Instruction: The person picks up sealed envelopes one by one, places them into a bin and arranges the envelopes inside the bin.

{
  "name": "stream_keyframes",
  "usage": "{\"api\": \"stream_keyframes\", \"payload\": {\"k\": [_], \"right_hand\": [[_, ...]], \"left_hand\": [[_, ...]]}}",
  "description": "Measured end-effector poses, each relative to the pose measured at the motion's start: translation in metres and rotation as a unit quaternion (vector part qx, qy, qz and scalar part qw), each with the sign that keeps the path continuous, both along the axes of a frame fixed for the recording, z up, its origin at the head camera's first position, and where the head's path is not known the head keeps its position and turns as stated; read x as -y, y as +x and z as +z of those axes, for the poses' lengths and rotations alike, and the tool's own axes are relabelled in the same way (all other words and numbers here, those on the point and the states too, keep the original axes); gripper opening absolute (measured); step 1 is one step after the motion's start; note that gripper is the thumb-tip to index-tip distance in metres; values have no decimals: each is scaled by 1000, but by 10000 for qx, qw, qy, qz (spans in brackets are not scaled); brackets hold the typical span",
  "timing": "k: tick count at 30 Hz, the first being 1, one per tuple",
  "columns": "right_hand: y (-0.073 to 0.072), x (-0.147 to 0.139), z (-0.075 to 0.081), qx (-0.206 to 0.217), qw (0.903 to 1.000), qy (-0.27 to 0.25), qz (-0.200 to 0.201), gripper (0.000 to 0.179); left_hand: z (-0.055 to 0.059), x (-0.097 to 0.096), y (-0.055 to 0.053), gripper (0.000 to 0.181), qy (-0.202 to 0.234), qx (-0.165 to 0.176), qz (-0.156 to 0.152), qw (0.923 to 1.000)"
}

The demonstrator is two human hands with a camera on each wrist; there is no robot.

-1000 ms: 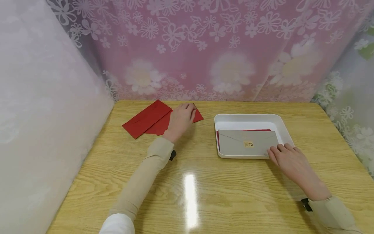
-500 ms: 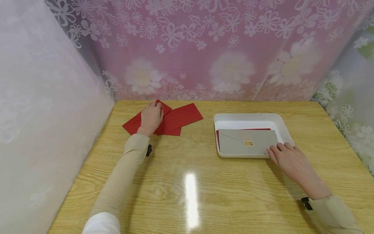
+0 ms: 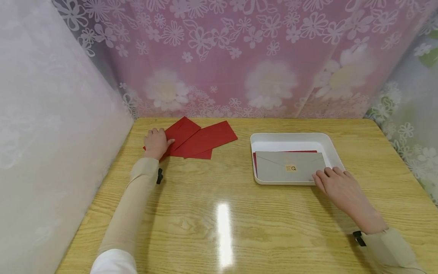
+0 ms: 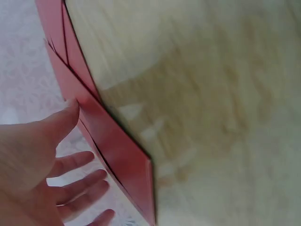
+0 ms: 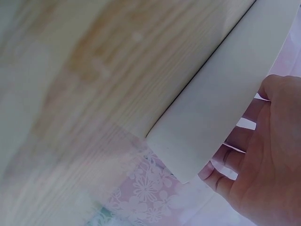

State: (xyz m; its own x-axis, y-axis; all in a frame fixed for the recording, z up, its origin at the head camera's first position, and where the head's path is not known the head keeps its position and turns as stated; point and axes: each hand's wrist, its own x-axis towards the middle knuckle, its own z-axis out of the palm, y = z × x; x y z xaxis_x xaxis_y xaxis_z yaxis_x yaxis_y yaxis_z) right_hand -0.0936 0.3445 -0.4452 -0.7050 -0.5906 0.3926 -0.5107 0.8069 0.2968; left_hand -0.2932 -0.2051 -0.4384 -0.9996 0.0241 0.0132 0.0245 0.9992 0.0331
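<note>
In the head view, my left hand is at the left end of the uppermost-left red envelope, thumb apart from the fingers. The left wrist view shows that thumb against the red envelope and the other fingers spread loosely beside it. Two more red envelopes, one of them the long red envelope, lie overlapping to its right. My right hand grips the front right corner of a white tray, fingers curled at its rim. Inside the tray a grey envelope with a gold label lies over something red.
The wooden table carries everything and reflects a bright strip of light. A pink floral curtain hangs behind it. Pale sheets stand at the left and right sides.
My left hand has moved left, from the right red envelope across to the far left end of the left one. The envelopes have not visibly shifted. My right hand stays at the tray.
</note>
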Motion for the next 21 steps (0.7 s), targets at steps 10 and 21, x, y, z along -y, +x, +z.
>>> {"api": "stream_keyframes", "payload": {"k": [10, 21], "right_hand": [[1, 2, 3, -58, 10000, -28, 55, 59], [1, 3, 2, 16, 9999, -140, -31, 61]], "left_hand": [[-7, 10, -4, 84, -57, 207, 256, 9994], [-4, 12, -6, 86, 177, 392, 828, 9956]]}}
